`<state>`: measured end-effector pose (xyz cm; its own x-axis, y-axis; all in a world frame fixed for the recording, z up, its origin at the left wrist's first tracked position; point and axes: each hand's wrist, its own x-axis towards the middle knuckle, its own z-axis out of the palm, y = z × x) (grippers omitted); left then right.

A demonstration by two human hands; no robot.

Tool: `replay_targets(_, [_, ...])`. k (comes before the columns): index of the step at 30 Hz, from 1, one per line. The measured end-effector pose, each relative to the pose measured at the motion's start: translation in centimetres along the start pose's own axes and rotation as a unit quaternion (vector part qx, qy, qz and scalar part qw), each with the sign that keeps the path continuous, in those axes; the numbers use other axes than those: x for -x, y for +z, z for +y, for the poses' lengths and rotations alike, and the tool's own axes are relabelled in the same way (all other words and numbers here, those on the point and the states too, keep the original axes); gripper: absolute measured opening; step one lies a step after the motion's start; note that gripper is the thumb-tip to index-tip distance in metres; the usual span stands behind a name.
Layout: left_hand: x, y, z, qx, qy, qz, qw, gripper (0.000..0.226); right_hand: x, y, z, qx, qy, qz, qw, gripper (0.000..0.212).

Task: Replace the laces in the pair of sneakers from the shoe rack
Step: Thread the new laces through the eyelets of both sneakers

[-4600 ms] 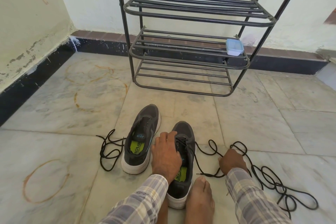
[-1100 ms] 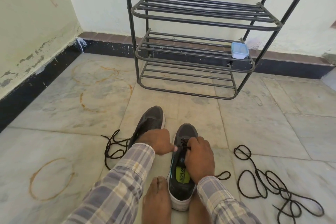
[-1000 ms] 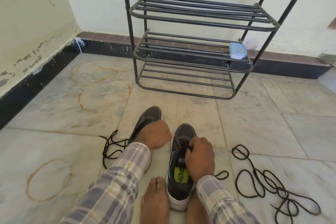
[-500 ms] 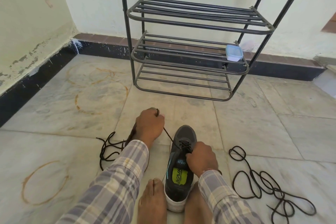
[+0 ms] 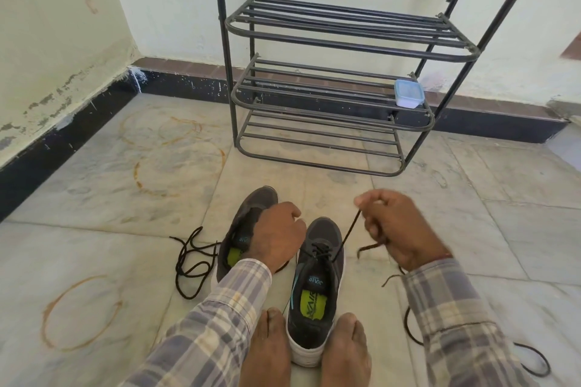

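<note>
A loose lace (image 5: pixel 188 261) is coiled on the floor (image 5: pixel 94 229) at far left. Beside it, the left hand (image 5: pixel 276 237) is curled over the unlaced sneaker (image 5: pixel 254 207); whether anything is pinched cannot be told. The second sneaker (image 5: pixel 317 280) is braced between bare feet (image 5: pixel 270 349), toe pointed away. From its eyelets (image 5: pixel 317 250) a lace (image 5: pixel 349 232) is drawn taut, up and rightward, into the gripping right hand (image 5: pixel 399 229).

loose laces (image 5: pixel 191 261) flank the sneakers (image 5: pixel 323 229); open floor (image 5: pixel 314 195) reaches the rack (image 5: pixel 345 28).

Single head-worn wide-angle camera: faces forward and down toward the shoe rack (image 5: pixel 345 27), positioned close above the floor (image 5: pixel 94 229) before it.
</note>
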<state>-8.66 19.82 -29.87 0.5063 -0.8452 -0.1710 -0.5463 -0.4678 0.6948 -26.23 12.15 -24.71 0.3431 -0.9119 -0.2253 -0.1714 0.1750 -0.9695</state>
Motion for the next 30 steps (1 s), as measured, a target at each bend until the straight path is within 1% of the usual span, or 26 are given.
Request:
replay_targets(2, [0.2, 0.3, 0.0, 0.025, 0.015, -0.051, 0.998, 0.018, 0.3, -1.0, -2.1, -0.095, -0.05, 0.034, 0.994, 0.011])
replay_targets(4, [0.3, 0.7, -0.1, 0.028, 0.026, -0.081, 0.996, 0.015, 0.6, -1.7, -3.2, -0.155, -0.098, 0.041, 0.982, 0.012])
replay_targets(5, [0.3, 0.8, -0.2, 0.032, 0.025, -0.087, 0.995, 0.015, 0.7, -1.9, -3.4, -0.163, -0.114, 0.033, 0.979, 0.013])
replay_targets(7, [0.4, 0.9, -0.3, 0.035, 0.022, -0.095, 0.995, 0.017, 0.8, -1.9, -3.1, -0.139, -0.128, 0.014, 0.982, 0.022])
replay_targets(10, [0.6, 0.9, -0.6, 0.037, 0.022, -0.113, 0.993, 0.017, 0.5, -1.2, -2.1, -0.122, -0.126, -0.018, 0.984, 0.047])
replay_targets(11, [0.6, 0.9, -0.6, 0.043, 0.023, -0.115, 0.992, 0.017, 0.4, -0.8, -1.9, -0.124, -0.124, -0.021, 0.984, 0.051])
replay_targets(13, [0.7, 0.9, -0.4, 0.076, 0.033, -0.112, 0.99, 0.018, 0.2, -0.2, -1.4, -0.137, -0.116, -0.015, 0.984, 0.045])
replay_targets(15, [0.9, 1.1, 0.2, 0.139, 0.058, -0.114, 0.982, 0.023, 0.1, 0.6, -0.9, -0.144, -0.111, -0.011, 0.983, 0.035])
replay_targets(17, [1.3, 1.2, 1.2, 0.228, 0.077, -0.128, 0.962, 0.026, 0.1, 1.4, -0.4, -0.147, -0.105, -0.005, 0.984, 0.03])
replay_targets(19, [1.7, 1.1, 2.2, 0.311, 0.071, -0.154, 0.935, 0.028, 0.1, 1.9, 0.1, -0.15, -0.096, 0.006, 0.984, 0.027])
replay_targets(20, [1.8, 1.0, 2.6, 0.334, 0.068, -0.168, 0.925, 0.03, 0.1, 2.2, 0.4, -0.144, -0.096, 0.014, 0.985, 0.027])
replay_targets(22, [1.8, 0.9, 2.9, 0.352, 0.066, -0.197, 0.913, 0.033, 0.1, 2.5, 0.9, -0.111, -0.108, 0.038, 0.987, 0.025])
replay_targets(25, [1.8, 0.9, 2.5, 0.362, 0.051, -0.225, 0.903, 0.029, -0.3, 2.8, 1.6, -0.051, -0.125, 0.09, 0.987, 0.021])
replay_targets(27, [1.7, 1.0, 2.0, 0.359, 0.044, -0.212, 0.908, 0.022, -0.7, 2.7, 2.2, -0.022, -0.127, 0.124, 0.984, 0.02])
replay_targets(30, [1.2, 0.7, 1.5, 0.355, 0.033, -0.154, 0.922, 0.016, -1.2, 2.0, 3.1, 0.05, -0.112, 0.158, 0.98, 0.017])
